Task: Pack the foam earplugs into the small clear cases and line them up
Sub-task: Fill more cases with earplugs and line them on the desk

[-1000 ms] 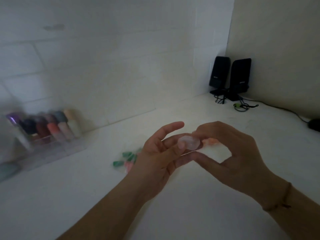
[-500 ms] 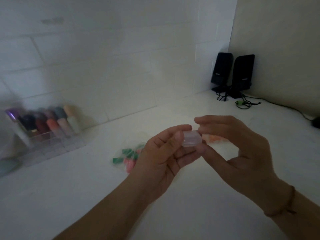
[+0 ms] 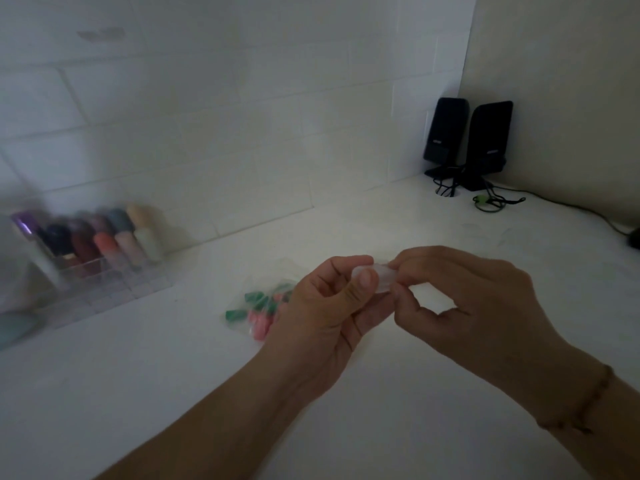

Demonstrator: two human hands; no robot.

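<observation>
A small clear case [image 3: 382,276] is held above the white counter between both hands. My left hand [image 3: 325,317] grips its left end with thumb and curled fingers. My right hand [image 3: 464,299] pinches its right end with thumb and fingertips. Whether anything is inside the case is too blurred to tell. Behind my left hand lies a clear bag of green and pink foam earplugs [image 3: 258,311], partly hidden by that hand.
A clear organiser [image 3: 104,285] with several coloured bottles stands at the left by the tiled wall. Two black speakers [image 3: 467,143] with cables stand in the far right corner. A dark object [image 3: 635,237] sits at the right edge.
The case stays between both hands, which closed in tighter on it. The orange earplugs seen behind my right hand earlier are now hidden. The view shifted a little.
</observation>
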